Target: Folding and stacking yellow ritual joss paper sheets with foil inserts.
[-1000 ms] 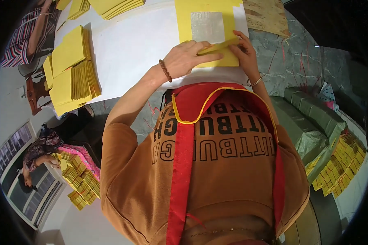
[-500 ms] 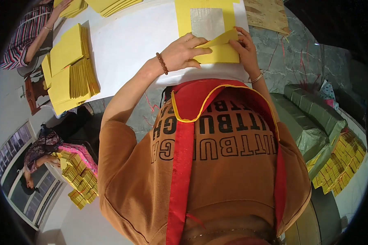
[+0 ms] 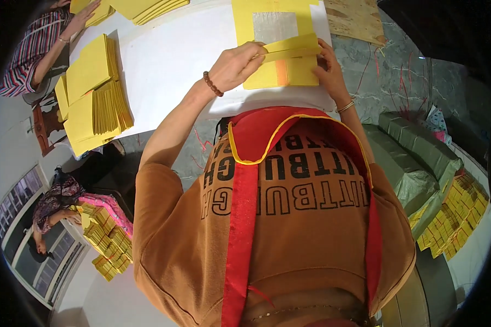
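Note:
A yellow paper sheet (image 3: 289, 50) is being held up along a fold in front of me, with its folded edge standing a little above the table. My left hand (image 3: 237, 66), with a beaded bracelet at the wrist, is closed on the left end of the fold. At the right end, the fingers of my right hand (image 3: 333, 71) grip the edge, thumb bent below it. Under the raised fold lies more yellow paper (image 3: 256, 80) with an orange strip down its middle. Beyond it, a silver square (image 3: 275, 26) shows on yellow paper.
Stacks of folded yellow paper (image 3: 93, 68) lie on the left of the white table (image 3: 163, 65). A person's hand (image 3: 82, 16) rests by the far-left stack. Another person sits lower left beside yellow bundles (image 3: 106, 234). Green wrapped packages (image 3: 414, 147) and more bundles stand at right.
My left hand has gone from flat, spread fingers on the paper to a closed grip on its edge. The fold now stands raised as a narrow strip, showing the orange-striped paper beneath.

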A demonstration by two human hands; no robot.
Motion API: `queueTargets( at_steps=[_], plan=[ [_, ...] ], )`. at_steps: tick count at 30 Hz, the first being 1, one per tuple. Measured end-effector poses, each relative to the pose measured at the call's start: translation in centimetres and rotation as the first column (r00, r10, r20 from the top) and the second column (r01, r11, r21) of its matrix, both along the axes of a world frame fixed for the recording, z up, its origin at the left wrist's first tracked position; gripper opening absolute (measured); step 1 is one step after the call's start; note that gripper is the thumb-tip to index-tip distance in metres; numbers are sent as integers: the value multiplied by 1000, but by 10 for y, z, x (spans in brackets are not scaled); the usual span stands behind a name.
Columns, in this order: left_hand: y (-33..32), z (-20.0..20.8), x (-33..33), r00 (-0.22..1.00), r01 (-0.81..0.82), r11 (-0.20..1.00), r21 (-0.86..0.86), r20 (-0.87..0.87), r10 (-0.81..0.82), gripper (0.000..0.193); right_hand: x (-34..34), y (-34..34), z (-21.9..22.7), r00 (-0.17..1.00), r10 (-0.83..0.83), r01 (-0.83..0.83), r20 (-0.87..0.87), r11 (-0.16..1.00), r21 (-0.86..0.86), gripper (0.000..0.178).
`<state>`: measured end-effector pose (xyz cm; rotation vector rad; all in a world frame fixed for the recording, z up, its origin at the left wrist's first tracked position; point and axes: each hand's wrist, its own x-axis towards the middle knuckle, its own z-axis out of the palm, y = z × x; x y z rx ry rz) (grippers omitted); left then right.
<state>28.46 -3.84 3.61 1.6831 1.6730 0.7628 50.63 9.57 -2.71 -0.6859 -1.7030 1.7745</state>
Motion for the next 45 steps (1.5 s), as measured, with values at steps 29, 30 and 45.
queueTargets(
  at_steps=[29,30,45],
  plan=[
    [-45,-6,5,928,2,927,374,-346,137,26,21,-17,43,916,164,-337,365,810,481,20],
    [-43,-5,5,941,-10,925,380,-309,137,24,19,-17,42,924,116,-292,364,829,477,21],
    [2,-25,3,801,-593,799,-102,27,598,26,-30,-21,45,834,-343,181,432,910,372,34]
  ],
)
